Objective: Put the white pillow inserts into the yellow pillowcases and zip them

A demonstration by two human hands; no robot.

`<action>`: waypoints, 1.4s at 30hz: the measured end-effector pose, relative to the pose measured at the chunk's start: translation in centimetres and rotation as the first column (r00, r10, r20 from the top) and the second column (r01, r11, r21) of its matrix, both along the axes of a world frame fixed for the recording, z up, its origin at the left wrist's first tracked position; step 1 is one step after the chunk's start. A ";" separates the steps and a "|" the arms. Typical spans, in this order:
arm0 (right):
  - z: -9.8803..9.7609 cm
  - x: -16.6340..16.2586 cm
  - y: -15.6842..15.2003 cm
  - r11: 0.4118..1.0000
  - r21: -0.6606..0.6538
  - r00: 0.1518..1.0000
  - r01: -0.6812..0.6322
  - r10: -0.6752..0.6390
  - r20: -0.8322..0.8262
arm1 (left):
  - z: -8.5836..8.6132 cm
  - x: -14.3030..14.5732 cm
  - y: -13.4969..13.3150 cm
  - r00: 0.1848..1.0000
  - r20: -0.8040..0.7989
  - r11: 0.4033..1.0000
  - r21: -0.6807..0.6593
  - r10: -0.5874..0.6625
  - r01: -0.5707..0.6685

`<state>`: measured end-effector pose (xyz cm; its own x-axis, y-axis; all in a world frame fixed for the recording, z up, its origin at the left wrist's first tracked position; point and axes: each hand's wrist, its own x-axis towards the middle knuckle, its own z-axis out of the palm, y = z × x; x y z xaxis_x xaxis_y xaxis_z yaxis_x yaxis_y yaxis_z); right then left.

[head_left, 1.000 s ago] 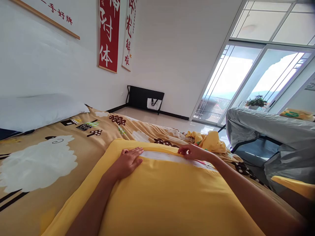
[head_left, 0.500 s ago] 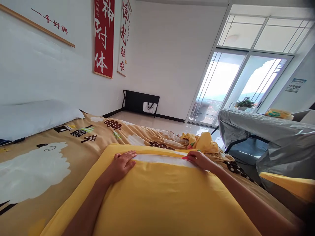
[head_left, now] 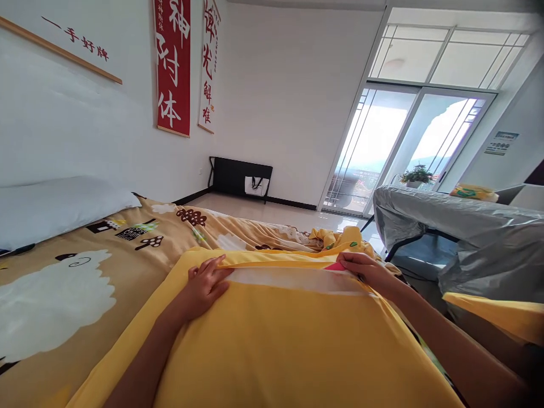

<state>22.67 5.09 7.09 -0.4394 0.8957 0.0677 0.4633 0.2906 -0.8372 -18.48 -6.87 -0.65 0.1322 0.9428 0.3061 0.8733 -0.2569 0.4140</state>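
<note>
A yellow pillowcase (head_left: pixel 272 345) lies in front of me on the bed, around a white pillow (head_left: pixel 293 279) that shows through a long slit at the far end. At the left end of the slit rests my left hand (head_left: pixel 206 286), fingers apart and pressed on the fabric. My right hand (head_left: pixel 361 266) pinches the far edge of the slit at its right end. A bit of pink cloth (head_left: pixel 335 266) shows beside those fingertips. Part of what the right fingers hold is hidden behind them.
The bed has a tan sheet (head_left: pixel 140 277) with sheep and trees. A white pillow (head_left: pixel 63 207) lies at left, and bunched yellow cloth (head_left: pixel 351 238) sits beyond the slit. To the right stand a plastic-covered table (head_left: pixel 433 207) and a dark chair (head_left: pixel 425 249).
My right hand has moved a little right and up, lifting the slit's edge. The slit gapes wider, with more white and pink showing. My left fingers have spread and shifted slightly left.
</note>
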 end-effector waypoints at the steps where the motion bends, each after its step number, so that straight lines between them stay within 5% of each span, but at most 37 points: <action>1: -0.2 0.1 -0.1 0.998 -0.028 0.995 -0.058 0.060 0.079 | -0.1 0.0 0.1 1.000 0.004 1.000 0.013 -0.015 0.015; 4: -1.8 -0.1 0.4 0.976 -0.130 0.909 -0.174 0.210 0.361 | -0.4 0.0 0.5 0.999 0.030 0.998 0.034 -0.046 0.045; 7: -3.2 -0.7 1.3 0.984 -0.023 0.855 -0.174 0.162 0.493 | -0.8 0.0 1.0 0.993 0.115 0.999 0.039 -0.021 0.016; 10: -3.8 -1.1 1.7 0.959 0.244 0.866 -0.143 0.002 0.500 | -0.9 -0.2 1.3 0.963 0.268 0.999 0.045 0.012 -0.025; 14: -3.8 -1.2 0.7 0.913 0.409 0.864 -0.016 -0.193 0.465 | -0.4 -0.5 1.1 0.918 0.397 0.988 0.134 0.018 -0.077; 17: -3.5 -0.7 -0.4 0.901 0.431 0.913 0.048 -0.215 0.348 | 0.4 -0.8 0.3 0.889 0.458 0.974 0.200 0.002 -0.105; 20: -3.1 0.2 -1.0 0.952 0.301 0.950 -0.045 -0.053 0.309 | 1.1 -0.8 -0.2 0.890 0.453 0.984 0.176 -0.049 -0.035; 23: -3.0 0.1 -0.9 0.964 0.198 0.852 -0.176 0.049 0.522 | 1.1 -0.5 0.2 0.907 0.417 0.998 0.059 -0.058 0.036; 29: -3.4 -3.5 -0.9 0.893 0.420 0.551 -0.163 -0.270 0.789 | 0.3 -0.9 1.8 0.901 0.434 0.998 -0.053 -0.006 0.032; 31: -3.5 -4.9 -1.4 0.822 0.545 0.547 -0.167 -0.383 0.745 | 0.0 -1.1 2.0 0.897 0.442 0.999 -0.034 -0.002 0.019; 35: -4.1 -8.1 -3.1 0.493 0.832 0.647 -0.255 -0.552 0.526 | -0.7 -1.6 2.3 0.894 0.425 0.987 0.002 0.146 -0.162; 38: -4.6 -11.1 -4.5 0.326 0.885 0.786 -0.334 -0.422 0.452 | -1.1 -2.7 2.6 0.875 0.377 0.944 0.005 0.305 -0.331; 42: -4.8 -15.6 -6.4 0.262 0.817 0.821 -0.513 -0.129 0.557 | -1.1 -4.2 2.4 0.850 0.429 0.945 -0.028 0.305 -0.325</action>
<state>7.03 -1.31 2.31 -0.8374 0.2264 0.4975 0.4415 0.8168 0.3714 -22.69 -4.43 -1.74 -0.3210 0.8961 0.3065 0.6544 -0.0240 0.7557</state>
